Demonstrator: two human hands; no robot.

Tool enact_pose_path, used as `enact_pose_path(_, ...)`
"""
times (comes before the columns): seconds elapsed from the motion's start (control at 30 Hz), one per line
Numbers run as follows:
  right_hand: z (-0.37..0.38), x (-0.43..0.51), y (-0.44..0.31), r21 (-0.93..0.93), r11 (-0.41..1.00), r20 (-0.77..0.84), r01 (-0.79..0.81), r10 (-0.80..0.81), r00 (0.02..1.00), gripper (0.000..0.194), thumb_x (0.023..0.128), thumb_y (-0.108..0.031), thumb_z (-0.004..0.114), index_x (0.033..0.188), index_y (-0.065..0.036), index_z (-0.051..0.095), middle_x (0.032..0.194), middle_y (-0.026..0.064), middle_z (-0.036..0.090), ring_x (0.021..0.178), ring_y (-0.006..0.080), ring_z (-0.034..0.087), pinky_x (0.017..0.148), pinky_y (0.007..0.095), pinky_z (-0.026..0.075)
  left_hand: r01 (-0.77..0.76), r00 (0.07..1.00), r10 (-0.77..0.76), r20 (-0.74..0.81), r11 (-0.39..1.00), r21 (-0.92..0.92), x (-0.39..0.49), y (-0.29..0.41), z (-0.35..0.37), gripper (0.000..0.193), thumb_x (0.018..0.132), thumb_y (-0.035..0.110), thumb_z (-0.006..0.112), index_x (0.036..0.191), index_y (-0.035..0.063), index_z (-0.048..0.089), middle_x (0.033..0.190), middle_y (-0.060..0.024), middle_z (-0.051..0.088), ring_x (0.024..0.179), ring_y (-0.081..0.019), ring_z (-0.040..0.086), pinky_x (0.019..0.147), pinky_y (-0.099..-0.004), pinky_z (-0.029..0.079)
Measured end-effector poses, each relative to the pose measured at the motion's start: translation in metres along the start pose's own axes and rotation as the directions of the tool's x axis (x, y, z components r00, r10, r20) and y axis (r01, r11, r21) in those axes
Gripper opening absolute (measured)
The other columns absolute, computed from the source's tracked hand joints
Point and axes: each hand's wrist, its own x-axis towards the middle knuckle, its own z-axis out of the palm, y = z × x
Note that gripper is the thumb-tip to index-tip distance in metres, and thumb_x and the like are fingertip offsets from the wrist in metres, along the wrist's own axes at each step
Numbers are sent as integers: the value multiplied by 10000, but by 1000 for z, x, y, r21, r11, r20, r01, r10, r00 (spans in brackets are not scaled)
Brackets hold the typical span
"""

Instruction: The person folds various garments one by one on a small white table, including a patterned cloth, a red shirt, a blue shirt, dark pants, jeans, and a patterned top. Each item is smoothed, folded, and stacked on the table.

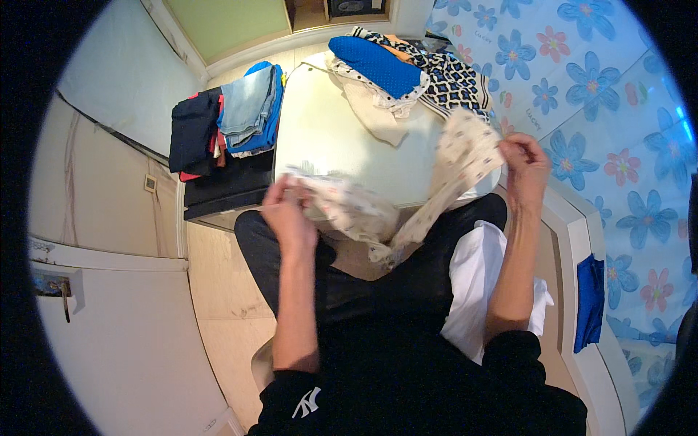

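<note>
A cream patterned garment (463, 150) hangs between my two hands, sagging over my lap at the near edge of a white table (322, 125). Its left part is blurred. My left hand (289, 204) grips one end, over the table's near left corner. The other end is pinched by my right hand (526, 155), beside the table's right edge. Beyond the garment, a blue dotted cloth (376, 62) lies on a white one with black dots (417, 90), next to a black-and-white patterned garment (458, 76). A cream cloth (371, 109) hangs down from that heap across the tabletop.
Folded clothes, with light blue denim (248, 103) and a black garment (193, 133) on top, lie on a black stand (234, 182) left of the table. White cloth (477, 272) rests by my right thigh. Folded blue cloth (589, 305) lies on a white ledge at right, by a flowered curtain (591, 87).
</note>
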Motion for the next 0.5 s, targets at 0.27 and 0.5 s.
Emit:
enact_pose_path(0.27, -41, 43, 35, -33, 977, -552, 209, -192, 811, 120, 844, 86, 713, 950, 29, 717, 885, 63, 680, 796, 146, 624, 723, 269, 522, -439, 892, 407, -197, 882, -169, 54, 109, 6, 73, 961, -38, 630, 1023, -6, 610, 916, -98, 670, 704, -161, 641, 616, -262, 534)
enact_pose_path(0.5, -67, 92, 22, -114, 941, -598, 318, -320, 734, 122, 865, 78, 700, 975, 27, 711, 937, 93, 694, 823, 164, 643, 739, 277, 540, -634, 774, 617, -146, 755, -169, 65, 182, 40, 116, 974, -5, 634, 1047, -8, 544, 857, -155, 707, 727, -180, 673, 659, -284, 569)
